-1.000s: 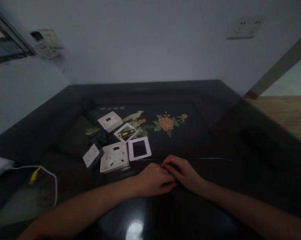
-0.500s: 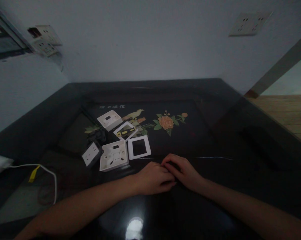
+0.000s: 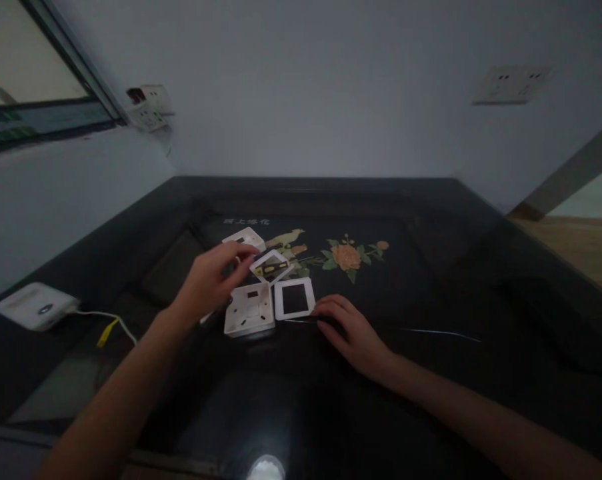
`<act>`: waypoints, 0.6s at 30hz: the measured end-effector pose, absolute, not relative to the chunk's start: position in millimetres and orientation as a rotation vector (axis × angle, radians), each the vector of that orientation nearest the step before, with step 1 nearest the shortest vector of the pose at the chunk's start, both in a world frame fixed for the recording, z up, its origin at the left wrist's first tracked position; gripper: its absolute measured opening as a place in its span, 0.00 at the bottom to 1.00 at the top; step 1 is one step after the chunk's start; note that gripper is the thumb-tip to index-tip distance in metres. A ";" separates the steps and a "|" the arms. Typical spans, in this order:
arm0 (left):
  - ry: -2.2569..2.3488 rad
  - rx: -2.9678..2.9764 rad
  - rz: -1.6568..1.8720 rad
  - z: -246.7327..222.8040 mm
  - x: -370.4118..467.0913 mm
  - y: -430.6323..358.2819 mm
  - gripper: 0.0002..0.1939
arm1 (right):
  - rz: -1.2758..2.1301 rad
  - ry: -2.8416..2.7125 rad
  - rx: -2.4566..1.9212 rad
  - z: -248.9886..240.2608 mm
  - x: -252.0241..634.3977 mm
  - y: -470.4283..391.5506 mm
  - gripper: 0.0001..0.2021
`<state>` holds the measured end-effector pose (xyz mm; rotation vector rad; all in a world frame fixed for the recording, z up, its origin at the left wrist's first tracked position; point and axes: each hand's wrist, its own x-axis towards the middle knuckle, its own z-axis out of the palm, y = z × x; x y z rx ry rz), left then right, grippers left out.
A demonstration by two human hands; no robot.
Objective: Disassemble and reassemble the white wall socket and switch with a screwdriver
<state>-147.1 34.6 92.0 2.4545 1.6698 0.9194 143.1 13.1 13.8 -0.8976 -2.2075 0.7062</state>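
The left hand [image 3: 208, 283] hovers over the cluster of white switch parts on the dark table [image 3: 431, 280], fingers loosely curled and reaching; it grasps nothing that I can make out. Just ahead of its fingertips lies a white frame with a yellow-and-black tool [image 3: 271, 268] resting inside it, and beyond that a white socket plate [image 3: 244, 238]. Just below its fingers to the right sits the white back box [image 3: 249, 310]; the hand hides whatever lies beneath its palm. The right hand [image 3: 353, 333] rests palm down on the table, fingers spread and relaxed, its fingertips touching or just short of a thin wire [image 3: 441, 332] that runs off to its right. An empty white surround frame [image 3: 295, 299] lies just to the left of those fingertips.

The parts are packed close and partly overlapping, so a sweep of the left hand could nudge the back box or knock the tool out of its frame. In the dim light a wrong piece is easily picked. The right hand could drag the wire.

A second ago both hands lay together, touching, near the wire; now the left has lifted away to the parts, while the right stays by the wire.
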 end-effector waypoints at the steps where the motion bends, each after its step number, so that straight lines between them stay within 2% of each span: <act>1: 1.780 2.422 0.952 81.8 -168.1 43.7 0.13 | 0.658 -2.226 -0.901 15.5 132.5 19.6 0.10; 4: 1.933 2.355 0.984 47.3 -215.5 62.1 0.16 | 0.499 -2.258 -0.979 19.7 92.2 49.6 0.14; 8: 1.932 2.353 0.887 15.6 -237.7 69.0 0.21 | 0.324 -2.283 -1.133 23.0 32.3 101.0 0.17; 12: 1.915 2.341 0.823 0.7 -238.0 73.7 0.23 | 0.213 -2.339 -1.249 23.2 -5.4 140.7 0.17; 18: 1.893 2.277 0.775 -10.6 -234.7 81.9 0.24 | 0.166 -2.515 -1.249 15.9 -7.6 151.8 0.17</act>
